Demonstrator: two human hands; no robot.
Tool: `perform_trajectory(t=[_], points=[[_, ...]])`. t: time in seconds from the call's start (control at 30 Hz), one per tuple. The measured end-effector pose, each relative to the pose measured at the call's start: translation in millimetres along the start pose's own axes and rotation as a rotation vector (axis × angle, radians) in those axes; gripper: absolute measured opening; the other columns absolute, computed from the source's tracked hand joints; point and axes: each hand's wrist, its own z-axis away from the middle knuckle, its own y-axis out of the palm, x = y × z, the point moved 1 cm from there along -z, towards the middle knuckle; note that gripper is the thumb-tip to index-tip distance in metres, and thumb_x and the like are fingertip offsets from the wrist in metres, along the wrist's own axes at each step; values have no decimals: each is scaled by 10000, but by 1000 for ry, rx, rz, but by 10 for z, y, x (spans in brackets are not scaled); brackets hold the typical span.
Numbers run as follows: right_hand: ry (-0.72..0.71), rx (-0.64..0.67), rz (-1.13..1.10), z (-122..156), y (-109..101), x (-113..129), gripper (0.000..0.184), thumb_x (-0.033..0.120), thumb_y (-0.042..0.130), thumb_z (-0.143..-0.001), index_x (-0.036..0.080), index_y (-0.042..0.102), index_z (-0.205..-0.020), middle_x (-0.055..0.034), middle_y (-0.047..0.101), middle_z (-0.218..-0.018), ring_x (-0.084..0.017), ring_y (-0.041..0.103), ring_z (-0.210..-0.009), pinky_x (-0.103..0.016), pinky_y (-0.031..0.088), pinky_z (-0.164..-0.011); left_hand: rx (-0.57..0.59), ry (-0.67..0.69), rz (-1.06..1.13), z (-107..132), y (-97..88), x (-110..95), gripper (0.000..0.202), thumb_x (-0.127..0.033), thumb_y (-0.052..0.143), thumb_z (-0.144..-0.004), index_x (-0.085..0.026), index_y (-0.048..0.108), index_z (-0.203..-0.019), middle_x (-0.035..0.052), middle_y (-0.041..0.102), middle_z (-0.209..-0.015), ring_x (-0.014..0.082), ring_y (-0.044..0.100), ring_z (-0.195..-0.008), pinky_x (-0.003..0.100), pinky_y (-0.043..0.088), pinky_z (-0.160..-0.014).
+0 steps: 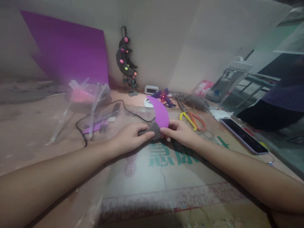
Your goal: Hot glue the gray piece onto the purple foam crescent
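Observation:
Both my hands meet at the middle of the work surface around a purple foam crescent (160, 111). Its lower end is wrapped in grey yarn (154, 128). My left hand (129, 137) has its fingers closed over the yarn-wrapped end. My right hand (180, 131) pinches the same end from the right, fingers pressed together. The crescent's upper tip points away from me, toward the wall. A flattened cardboard sheet (166, 177) with green print lies under my hands.
A blue glue gun (163, 96) with a black cord (82, 126) lies behind. Yellow-orange scissors (193, 120), a yarn heap (193, 100), a phone (243, 135), glue sticks (92, 107), a purple sheet (71, 50) and a finished moon ornament (125, 60) against the wall.

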Motion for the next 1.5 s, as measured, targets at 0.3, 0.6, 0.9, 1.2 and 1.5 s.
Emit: perform_trajectory(t=[0.3, 0.6, 0.9, 1.2, 1.5], points=[[2, 11, 58, 9, -1, -25, 322, 466, 639, -788, 146, 606, -801, -1, 599, -674, -91, 516, -554, -214, 414, -507, 17, 11, 3, 2, 2, -13, 343, -431, 417, -910, -174, 599, -772, 0, 613, -737, 157, 555, -710, 257, 398, -644], [39, -16, 140, 40, 28, 43, 324, 458, 646, -768, 144, 582, -728, -1, 584, -645, -97, 519, -542, -214, 403, -489, 15, 16, -57, 3, 0, -33, 355, -438, 437, -898, -168, 568, -709, -13, 563, -663, 145, 524, -656, 251, 360, -595], [-36, -41, 15, 26, -3, 8, 376, 516, 576, -820, 153, 582, -720, 18, 550, -620, -76, 480, -520, -198, 396, -485, 13, -14, 31, 0, -6, -13, 353, -450, 426, -908, -172, 587, -760, -13, 575, -706, 152, 545, -702, 257, 387, -629], [36, -43, 135, 28, 20, 41, 295, 426, 639, -773, 143, 579, -715, -3, 595, -622, -100, 530, -528, -220, 424, -495, 9, -7, 108, 7, -4, -33, 302, -433, 464, -897, -195, 649, -878, -4, 672, -838, 168, 601, -795, 265, 436, -708], [-42, -72, 42, 40, 16, 31, 393, 519, 570, -825, 156, 556, -672, 28, 520, -556, -70, 451, -463, -198, 366, -439, -18, -68, 113, 11, -17, -40, 344, -447, 434, -895, -178, 630, -810, 14, 666, -784, 181, 605, -765, 283, 461, -692]])
